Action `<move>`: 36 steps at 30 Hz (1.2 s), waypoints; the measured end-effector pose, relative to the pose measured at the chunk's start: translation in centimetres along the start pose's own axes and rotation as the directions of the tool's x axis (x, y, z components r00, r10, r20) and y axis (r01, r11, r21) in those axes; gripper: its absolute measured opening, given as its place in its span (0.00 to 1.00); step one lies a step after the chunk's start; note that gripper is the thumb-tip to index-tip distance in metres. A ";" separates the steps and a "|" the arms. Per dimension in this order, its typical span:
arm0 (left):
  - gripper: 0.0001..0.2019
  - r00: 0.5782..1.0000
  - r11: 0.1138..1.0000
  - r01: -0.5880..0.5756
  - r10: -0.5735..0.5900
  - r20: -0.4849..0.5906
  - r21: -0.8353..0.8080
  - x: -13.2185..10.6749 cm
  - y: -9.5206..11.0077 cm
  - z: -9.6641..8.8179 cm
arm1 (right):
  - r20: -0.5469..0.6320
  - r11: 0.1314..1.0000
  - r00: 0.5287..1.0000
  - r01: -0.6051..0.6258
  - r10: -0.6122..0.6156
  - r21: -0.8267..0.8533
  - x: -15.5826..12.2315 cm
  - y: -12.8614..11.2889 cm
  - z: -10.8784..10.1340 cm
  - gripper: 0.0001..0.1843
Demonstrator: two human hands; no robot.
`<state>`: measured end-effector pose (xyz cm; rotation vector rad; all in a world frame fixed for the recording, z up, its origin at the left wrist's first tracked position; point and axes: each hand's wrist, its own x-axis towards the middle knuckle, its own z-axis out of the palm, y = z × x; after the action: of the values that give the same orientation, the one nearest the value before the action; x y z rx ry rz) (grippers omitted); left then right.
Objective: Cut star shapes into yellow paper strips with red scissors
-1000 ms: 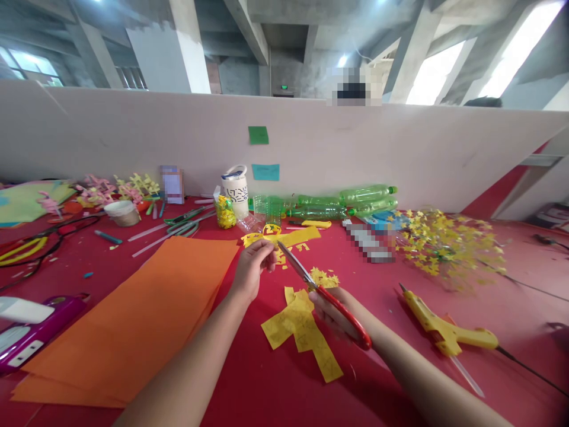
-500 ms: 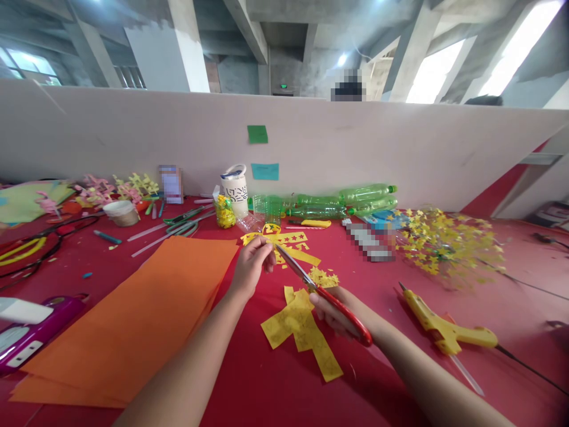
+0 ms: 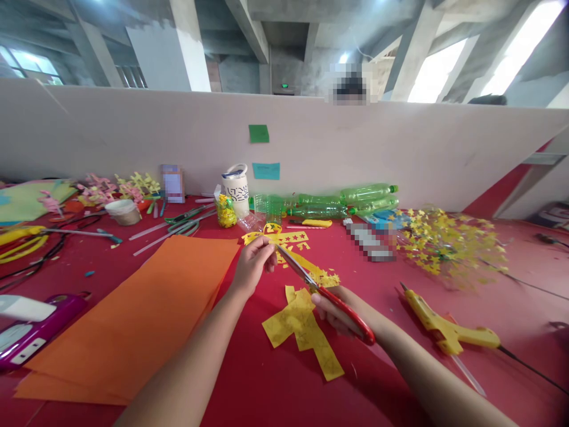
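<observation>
My left hand is closed in a pinch, its fingertips on the end of a yellow paper strip. My right hand grips red-handled scissors, whose blades point up and left to my left fingertips and lie along the strip. Just how far the blades are parted is hard to make out. Below the scissors, yellow paper pieces with faint drawn outlines overlap on the red table. A heap of small yellow cut-out stars lies behind my right hand. Punched yellow scraps with star-shaped holes lie beyond my left fingertips.
Orange sheets cover the table at left. A yellow glue gun with a cord lies at right, below a yellow star bouquet. Green plastic bottles and a white cup stand along the partition.
The yellow strip by the blades has shifted, its far end now nearer the star heap. A yellow-handled tool has appeared at the left edge. My hands have hardly moved.
</observation>
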<state>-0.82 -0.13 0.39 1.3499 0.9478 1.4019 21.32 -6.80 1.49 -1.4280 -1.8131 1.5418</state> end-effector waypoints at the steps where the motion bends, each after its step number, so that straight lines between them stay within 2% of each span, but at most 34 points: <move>1: 0.09 1.000 1.000 0.002 -0.002 0.005 0.001 0.0 0.0 0.0 | -0.001 1.000 1.000 -0.008 0.008 -0.003 0.0 0.0 0.0 0.24; 8: 0.10 1.000 1.000 0.001 -0.001 0.006 0.016 0.1 0.1 -0.2 | -0.046 0.999 0.998 -0.033 0.034 0.025 0.0 -0.2 0.2 0.26; 17: 0.11 0.999 0.994 -0.042 0.039 0.032 0.100 0.1 0.3 -0.5 | -0.032 0.998 0.998 -0.061 0.061 -0.005 0.0 -0.2 0.1 0.25; 30: 0.11 0.999 0.993 -0.043 0.041 0.020 0.111 0.2 0.1 -0.6 | -0.019 0.995 0.996 -0.091 0.090 -0.051 -0.5 -1.3 -0.2 0.24; 36: 0.11 0.999 0.994 -0.037 0.035 0.024 0.105 0.1 0.1 -0.6 | -0.066 0.994 0.994 -0.093 0.089 -0.065 -0.4 -1.3 0.1 0.25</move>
<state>-1.39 0.04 0.46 1.4643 0.9994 1.3777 20.80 -7.08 2.74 -1.5933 -1.8024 1.4728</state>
